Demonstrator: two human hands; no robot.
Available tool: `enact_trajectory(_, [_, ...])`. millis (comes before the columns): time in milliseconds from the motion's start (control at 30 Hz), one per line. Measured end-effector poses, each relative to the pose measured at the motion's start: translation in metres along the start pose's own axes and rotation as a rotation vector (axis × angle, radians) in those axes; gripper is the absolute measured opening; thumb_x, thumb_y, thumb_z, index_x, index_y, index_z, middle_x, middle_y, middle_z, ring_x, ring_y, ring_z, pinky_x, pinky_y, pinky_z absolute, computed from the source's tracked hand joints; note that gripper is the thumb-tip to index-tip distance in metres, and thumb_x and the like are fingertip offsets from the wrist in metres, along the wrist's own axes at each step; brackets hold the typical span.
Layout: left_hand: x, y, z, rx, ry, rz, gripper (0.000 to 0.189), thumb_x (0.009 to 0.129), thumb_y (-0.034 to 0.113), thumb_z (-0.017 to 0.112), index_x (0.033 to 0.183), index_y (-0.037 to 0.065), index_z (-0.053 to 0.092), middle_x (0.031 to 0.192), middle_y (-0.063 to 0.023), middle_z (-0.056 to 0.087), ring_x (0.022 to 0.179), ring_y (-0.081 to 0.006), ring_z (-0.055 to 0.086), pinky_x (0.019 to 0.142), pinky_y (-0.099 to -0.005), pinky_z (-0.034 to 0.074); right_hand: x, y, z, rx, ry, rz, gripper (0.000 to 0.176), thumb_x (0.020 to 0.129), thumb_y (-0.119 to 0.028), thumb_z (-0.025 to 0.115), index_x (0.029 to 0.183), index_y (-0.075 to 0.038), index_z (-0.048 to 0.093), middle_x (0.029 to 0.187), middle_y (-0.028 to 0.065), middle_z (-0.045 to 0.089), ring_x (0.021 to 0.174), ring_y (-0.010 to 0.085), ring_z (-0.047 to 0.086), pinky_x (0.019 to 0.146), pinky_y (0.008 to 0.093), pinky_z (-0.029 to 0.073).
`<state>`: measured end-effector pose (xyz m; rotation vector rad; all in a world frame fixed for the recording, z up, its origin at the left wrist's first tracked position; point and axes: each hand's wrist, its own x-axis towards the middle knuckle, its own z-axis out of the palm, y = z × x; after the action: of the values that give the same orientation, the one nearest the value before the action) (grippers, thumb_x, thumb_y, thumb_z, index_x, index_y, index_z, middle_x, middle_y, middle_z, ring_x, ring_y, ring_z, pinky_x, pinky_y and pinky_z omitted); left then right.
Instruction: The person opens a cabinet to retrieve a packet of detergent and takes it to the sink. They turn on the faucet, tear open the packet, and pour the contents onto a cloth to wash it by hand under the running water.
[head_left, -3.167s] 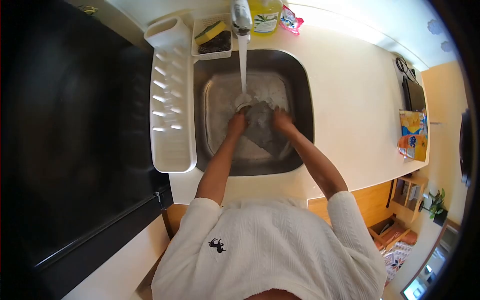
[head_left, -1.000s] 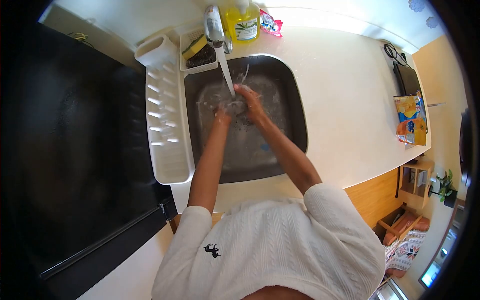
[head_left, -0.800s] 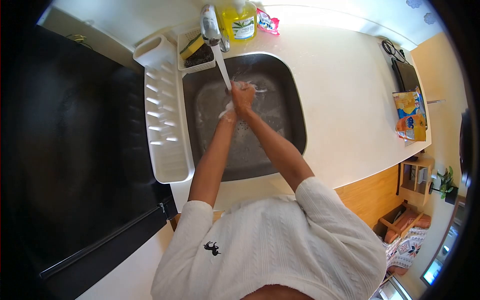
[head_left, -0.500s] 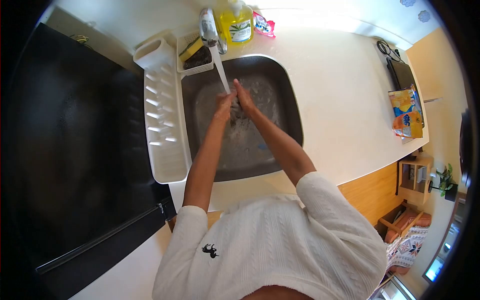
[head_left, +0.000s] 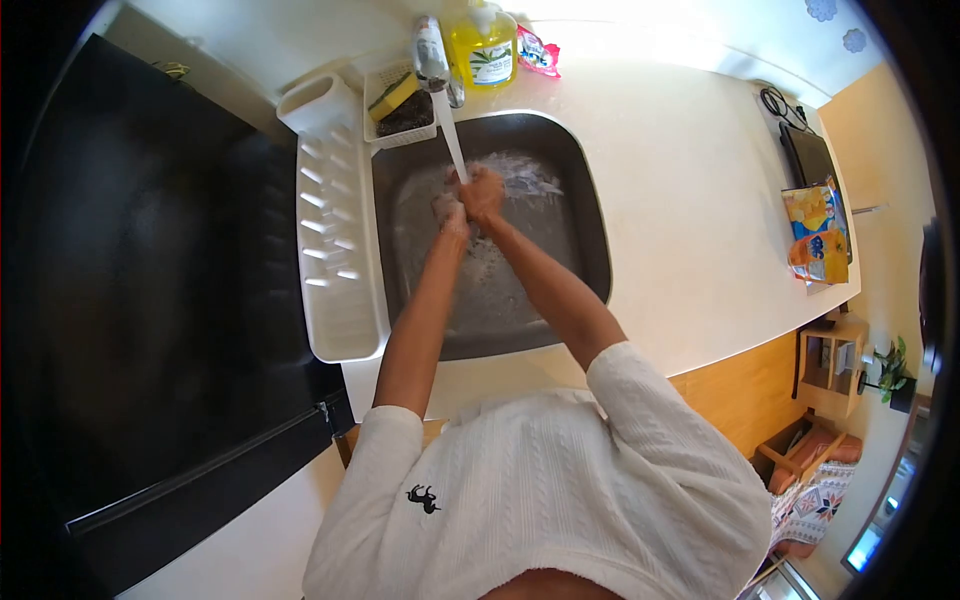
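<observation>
My right hand point(head_left: 484, 192) is under the running water, its fingers loosely bent and apart, with nothing seen in it. Close below and to its left is my left hand point(head_left: 450, 212), wet with some foam on it; its fingers are partly hidden and blurred. The two hands are together or nearly touching. Water point(head_left: 452, 135) pours onto them from the chrome faucet point(head_left: 431, 58). Both hands are inside the dark sink point(head_left: 590, 225), where white suds point(head_left: 525, 175) lie toward the back right.
Behind the sink stand a yellow soap bottle point(head_left: 490, 55), a pink packet point(head_left: 539, 52) and a white basket point(head_left: 428, 132) holding a sponge point(head_left: 395, 97). A white dish rack point(head_left: 345, 320) borders the sink's left side. Snack bags point(head_left: 820, 255) lie at the counter's point(head_left: 690, 200) right end.
My right hand has turned and moved left, coming under the stream. The left hand sits slightly lower. More white suds show at the back right of the sink.
</observation>
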<state>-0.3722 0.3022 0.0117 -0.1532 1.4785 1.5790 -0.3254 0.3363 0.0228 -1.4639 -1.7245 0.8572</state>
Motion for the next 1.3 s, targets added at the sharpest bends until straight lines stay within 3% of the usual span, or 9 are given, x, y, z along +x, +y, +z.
enact_trajectory(67, [-0.008, 0.010, -0.001, -0.007, -0.081, 0.045, 0.041, 0.084, 0.028, 0.049, 0.114, 0.000, 0.045, 0.106, -0.0078, 0.052, 0.094, -0.0202, 0.053, 0.079, -0.0311, 0.043, 0.007, 0.002, -0.006, -0.393, 0.211, -0.406, 0.035, 0.063, -0.030, 0.066, 0.077, 0.002, 0.060, 0.070, 0.0190, 0.058, 0.072, 0.0346, 0.058, 0.070, 0.0397, 0.045])
enact_trajectory(233, [-0.017, 0.012, -0.002, -0.293, -0.274, 0.043, 0.035, 0.085, 0.027, 0.048, 0.107, 0.000, 0.051, 0.102, -0.0080, 0.054, 0.088, -0.0201, 0.057, 0.074, -0.0310, 0.046, 0.033, -0.013, -0.007, -0.175, -0.503, 0.041, 0.044, 0.070, -0.041, 0.058, 0.089, -0.002, 0.062, 0.086, 0.0255, 0.059, 0.086, 0.0325, 0.058, 0.076, 0.0383, 0.045])
enact_trajectory(433, [-0.004, 0.040, -0.030, 0.908, -0.286, 0.639, 0.034, 0.085, 0.031, 0.048, 0.100, 0.002, 0.055, 0.098, -0.0073, 0.055, 0.085, -0.0188, 0.056, 0.072, -0.0321, 0.041, 0.052, -0.045, -0.029, -0.338, -0.765, -0.165, 0.052, 0.069, -0.050, 0.057, 0.096, -0.005, 0.062, 0.094, 0.0179, 0.061, 0.091, 0.0311, 0.058, 0.077, 0.0371, 0.046])
enact_trajectory(567, [0.000, 0.028, -0.060, 0.753, -0.380, 0.421, 0.035, 0.084, 0.037, 0.050, 0.098, 0.005, 0.055, 0.095, -0.0035, 0.054, 0.078, -0.0163, 0.052, 0.067, -0.0298, 0.040, 0.072, -0.064, -0.046, -0.372, -0.781, -0.256, 0.056, 0.063, -0.052, 0.065, 0.093, -0.005, 0.063, 0.092, 0.0166, 0.061, 0.087, 0.0301, 0.060, 0.076, 0.0356, 0.047])
enact_trajectory(667, [-0.012, 0.027, -0.059, 0.516, -0.503, 0.122, 0.037, 0.084, 0.039, 0.050, 0.101, 0.006, 0.054, 0.097, -0.0026, 0.053, 0.079, -0.0132, 0.050, 0.067, -0.0267, 0.040, 0.060, -0.074, -0.070, 0.436, -0.667, 0.104, 0.056, 0.058, -0.048, 0.072, 0.091, -0.004, 0.063, 0.086, 0.0174, 0.062, 0.079, 0.0281, 0.061, 0.072, 0.0351, 0.047])
enact_trajectory(900, [0.003, 0.002, 0.003, -0.369, -0.155, -0.077, 0.032, 0.084, 0.037, 0.050, 0.099, 0.008, 0.054, 0.094, -0.0017, 0.055, 0.078, -0.0140, 0.052, 0.066, -0.0296, 0.043, -0.031, -0.069, -0.051, -0.013, -0.023, -0.230, 0.044, 0.067, -0.045, 0.065, 0.073, -0.002, 0.062, 0.071, 0.0123, 0.061, 0.068, 0.0280, 0.060, 0.064, 0.0368, 0.046])
enact_trajectory(1100, [-0.005, 0.011, -0.018, -0.129, -0.338, -0.111, 0.028, 0.084, 0.028, 0.051, 0.100, 0.006, 0.056, 0.093, -0.0052, 0.057, 0.077, -0.0161, 0.055, 0.064, -0.0294, 0.046, 0.019, -0.018, -0.041, -0.537, -0.362, -0.264, 0.057, 0.078, -0.053, 0.047, 0.088, 0.001, 0.061, 0.093, 0.0224, 0.057, 0.084, 0.0350, 0.056, 0.067, 0.0419, 0.045])
enact_trajectory(1233, [-0.018, 0.034, -0.024, 0.511, -0.391, 0.070, 0.021, 0.081, 0.014, 0.053, 0.096, 0.001, 0.058, 0.087, -0.0100, 0.059, 0.077, -0.0194, 0.058, 0.060, -0.0286, 0.047, 0.033, 0.011, 0.007, 0.623, -0.658, 0.536, 0.071, 0.079, -0.061, 0.039, 0.113, 0.001, 0.049, 0.105, 0.0189, 0.053, 0.086, 0.0303, 0.054, 0.068, 0.0366, 0.046])
enact_trajectory(1300, [-0.029, 0.047, -0.007, 0.629, -0.239, 0.125, 0.018, 0.080, 0.012, 0.054, 0.093, 0.000, 0.058, 0.082, -0.0099, 0.059, 0.071, -0.0191, 0.058, 0.058, -0.0288, 0.046, 0.027, 0.006, -0.010, 0.827, -0.801, 0.746, 0.053, 0.083, -0.051, 0.041, 0.111, -0.007, 0.049, 0.100, 0.0121, 0.055, 0.085, 0.0258, 0.055, 0.069, 0.0376, 0.047])
